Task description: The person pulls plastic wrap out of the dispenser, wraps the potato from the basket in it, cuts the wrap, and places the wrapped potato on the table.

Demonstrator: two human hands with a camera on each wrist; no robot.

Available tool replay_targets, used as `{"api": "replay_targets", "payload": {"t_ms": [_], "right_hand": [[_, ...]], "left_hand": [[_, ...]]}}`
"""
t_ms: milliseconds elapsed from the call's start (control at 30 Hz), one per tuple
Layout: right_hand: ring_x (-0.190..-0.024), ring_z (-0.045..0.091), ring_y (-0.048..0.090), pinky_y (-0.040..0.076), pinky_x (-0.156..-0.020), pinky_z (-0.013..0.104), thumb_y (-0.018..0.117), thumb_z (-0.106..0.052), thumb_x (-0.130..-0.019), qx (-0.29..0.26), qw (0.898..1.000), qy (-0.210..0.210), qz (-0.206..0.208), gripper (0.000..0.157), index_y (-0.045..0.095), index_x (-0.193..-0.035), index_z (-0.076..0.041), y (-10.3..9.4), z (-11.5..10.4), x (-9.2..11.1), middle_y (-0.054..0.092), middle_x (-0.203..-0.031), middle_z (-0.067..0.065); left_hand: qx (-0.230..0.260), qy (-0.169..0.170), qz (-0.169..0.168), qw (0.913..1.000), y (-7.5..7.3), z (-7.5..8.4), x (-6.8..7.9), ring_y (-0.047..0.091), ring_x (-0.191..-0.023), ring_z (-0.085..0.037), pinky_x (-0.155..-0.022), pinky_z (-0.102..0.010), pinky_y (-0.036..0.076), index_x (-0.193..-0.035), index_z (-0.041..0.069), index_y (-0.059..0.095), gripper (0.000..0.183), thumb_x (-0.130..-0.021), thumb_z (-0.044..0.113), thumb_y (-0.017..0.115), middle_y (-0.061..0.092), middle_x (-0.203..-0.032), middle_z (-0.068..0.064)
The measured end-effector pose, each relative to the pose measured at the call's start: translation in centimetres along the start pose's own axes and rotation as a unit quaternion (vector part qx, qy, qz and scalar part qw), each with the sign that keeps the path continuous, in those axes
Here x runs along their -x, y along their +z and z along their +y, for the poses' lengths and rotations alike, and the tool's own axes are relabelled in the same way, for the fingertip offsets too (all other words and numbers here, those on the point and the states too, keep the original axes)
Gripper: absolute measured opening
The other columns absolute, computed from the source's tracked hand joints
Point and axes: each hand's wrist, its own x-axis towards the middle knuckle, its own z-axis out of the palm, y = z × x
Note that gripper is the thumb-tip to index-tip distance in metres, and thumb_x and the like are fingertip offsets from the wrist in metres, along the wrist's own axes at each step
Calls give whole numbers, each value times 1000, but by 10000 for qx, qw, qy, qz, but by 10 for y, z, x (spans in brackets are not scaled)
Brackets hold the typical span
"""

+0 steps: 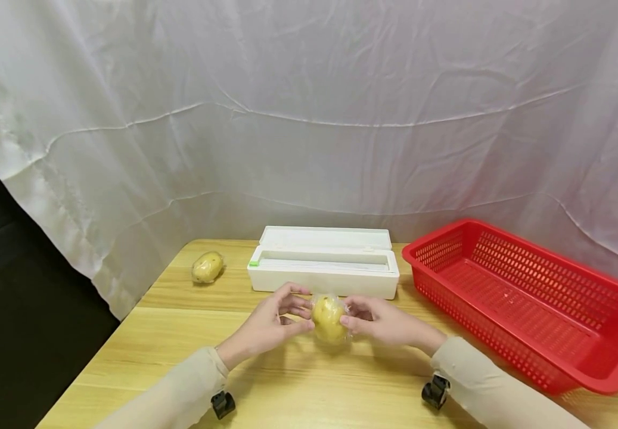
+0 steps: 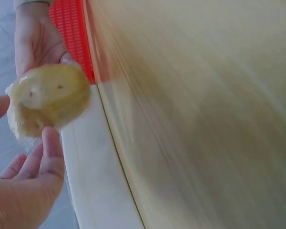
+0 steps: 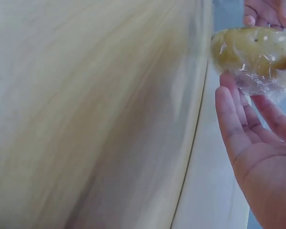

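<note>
A yellow potato (image 1: 328, 319) in clear cling film is held between both hands, just in front of the white box. My left hand (image 1: 272, 322) holds its left side between thumb and fingers. On the other side my right hand (image 1: 381, 320) pinches it, thumb toward me. Loose, crinkled film bunches at the right-hand side of the potato (image 3: 255, 50) in the right wrist view. Dark spots show on the potato (image 2: 62, 98) in the left wrist view. A second film-wrapped potato (image 1: 207, 267) lies on the table at the back left.
Behind the hands stands a white cling film box (image 1: 322, 280), its lid (image 1: 325, 237) raised and a green slider (image 1: 254, 263) at the left. A red perforated basket (image 1: 493, 310) occupies the right side of the wooden table (image 1: 191, 363). Pale curtain (image 1: 309, 155) hangs along the back.
</note>
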Motion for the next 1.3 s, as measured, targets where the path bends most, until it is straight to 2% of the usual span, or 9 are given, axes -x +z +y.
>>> {"api": "replay_targets", "payload": {"t_ms": [200,467,567,700,800,1000,1133,1300], "right_hand": [[-107,25,73,64,-98,41,54,-29,-114,-1025,9944,253,0,41,59,-133,7,2,-6,-2,71,-123,20],[-116,27,72,61,-103,40,46,-35,-117,-1641,9855,422,131,52,55,-141,10,13,-23,-8,72,-127,21],[-116,25,72,60,-106,44,45,-35,-117,-1796,9824,478,206,55,53,-144,12,18,-30,-11,72,-127,23],[-116,24,73,59,-107,41,45,-35,-117,-1878,9801,569,295,57,51,-147,13,23,-38,-15,72,-129,25],[-120,30,73,59,-107,38,45,-34,-117,-1908,9791,634,298,56,52,-147,13,25,-41,-17,70,-131,27],[-132,47,66,57,-111,44,46,-34,-117,-1973,9782,646,14,57,52,-149,12,25,-45,-21,66,-142,30],[-132,44,66,55,-113,48,48,-34,-116,-1890,9799,626,-143,61,43,-155,12,27,-46,-22,63,-144,31],[-128,38,70,55,-112,51,50,-30,-116,-1837,9807,609,-278,63,35,-160,12,27,-47,-19,62,-144,33]], "left_hand": [[-396,206,291,9986,9,8,1,71,-122,-35,-85,-30,64,-145,17,57,62,-91,22,87,66,-143,-11],[-821,216,745,9936,20,19,2,68,-117,-28,-79,-25,63,-159,19,47,89,-84,30,94,64,-141,-7],[-1084,213,1022,9886,22,21,2,66,-116,-24,-83,-28,63,-161,18,45,92,-85,33,93,62,-142,-9],[-1429,260,1376,9798,22,22,2,65,-118,-23,-91,-37,63,-160,16,47,90,-85,31,94,62,-142,-11],[-1577,331,1439,9764,19,23,4,66,-119,-23,-94,-41,62,-159,16,49,89,-84,28,95,64,-142,-11],[-1903,382,1461,9700,6,21,6,67,-116,-21,-94,-37,62,-162,11,47,93,-83,24,95,66,-139,-12],[-1919,254,1630,9675,-6,16,8,70,-115,-24,-95,-41,62,-159,7,47,94,-80,21,97,69,-136,-13],[-1898,-82,1838,9644,-28,5,10,71,-115,-28,-96,-47,62,-141,12,53,77,-79,19,97,70,-132,-14]]}}
